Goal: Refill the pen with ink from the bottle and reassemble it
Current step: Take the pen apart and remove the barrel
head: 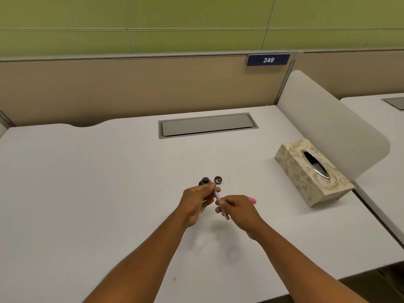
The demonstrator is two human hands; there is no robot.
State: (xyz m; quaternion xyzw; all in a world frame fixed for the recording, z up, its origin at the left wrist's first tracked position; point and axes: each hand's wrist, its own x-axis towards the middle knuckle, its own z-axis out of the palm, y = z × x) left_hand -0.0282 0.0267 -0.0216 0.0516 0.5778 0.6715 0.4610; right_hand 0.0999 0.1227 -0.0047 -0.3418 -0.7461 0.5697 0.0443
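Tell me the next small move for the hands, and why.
Probably lower the pen tip into the open ink bottle. Its cap already lies off beside it, and the left hand and right hand hold the pen angled just short of the bottle's mouth.

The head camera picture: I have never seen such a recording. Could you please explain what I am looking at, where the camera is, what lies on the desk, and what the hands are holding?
There is no machine here. A person wears one camera on the head, looking down at their own two bare hands above a white desk. The left hand and the right hand both pinch a thin pen part. A pink piece shows behind the right hand. Just beyond the hands stands a small open ink bottle, with its cap lying beside it. To the right lies a patterned tissue box.
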